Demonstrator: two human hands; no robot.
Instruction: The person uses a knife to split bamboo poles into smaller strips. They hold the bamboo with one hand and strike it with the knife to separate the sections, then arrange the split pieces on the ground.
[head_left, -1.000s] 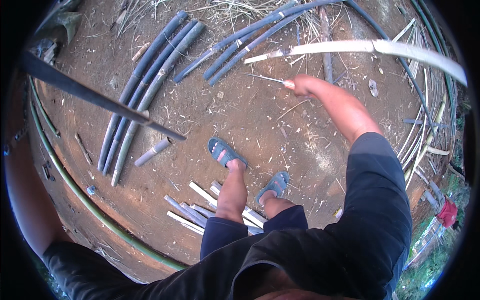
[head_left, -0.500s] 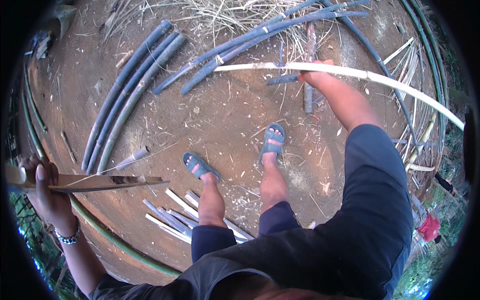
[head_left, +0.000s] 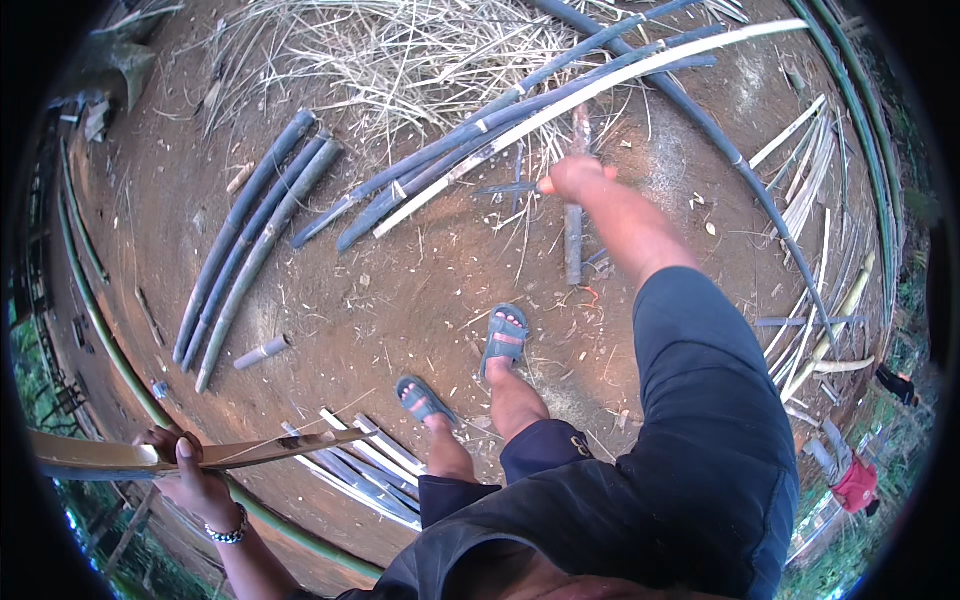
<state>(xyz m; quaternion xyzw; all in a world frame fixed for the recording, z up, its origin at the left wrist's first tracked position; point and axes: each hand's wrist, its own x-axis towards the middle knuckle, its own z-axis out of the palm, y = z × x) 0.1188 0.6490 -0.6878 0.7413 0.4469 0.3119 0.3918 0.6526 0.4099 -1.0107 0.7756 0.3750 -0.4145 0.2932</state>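
My left hand (head_left: pixel 185 470) is wrapped round a split length of bamboo (head_left: pixel 290 446), its pale brown hollow inner face showing. The piece lies nearly level across the lower left, its narrow end toward my legs. My right hand (head_left: pixel 580 180) reaches out over the ground with its fingers closed round the handle of a knife. The knife's dark blade (head_left: pixel 508 187) points left from the fist. Beyond that hand a long pale bamboo strip (head_left: pixel 590 92) lies slantwise over dark bamboo poles (head_left: pixel 455 150), apart from the fingers.
Three dark poles (head_left: pixel 250 240) lie at the left. Split strips (head_left: pixel 370 470) are stacked beside my legs. Shavings (head_left: pixel 380 70) cover the far ground, and a short log (head_left: pixel 573 245) lies below my right hand. A person in red (head_left: pixel 856 485) is at the right.
The pale strip has left my right hand and now lies across the poles. My right hand has moved left and slightly nearer. My left hand and its bamboo shifted right and nearer in view.
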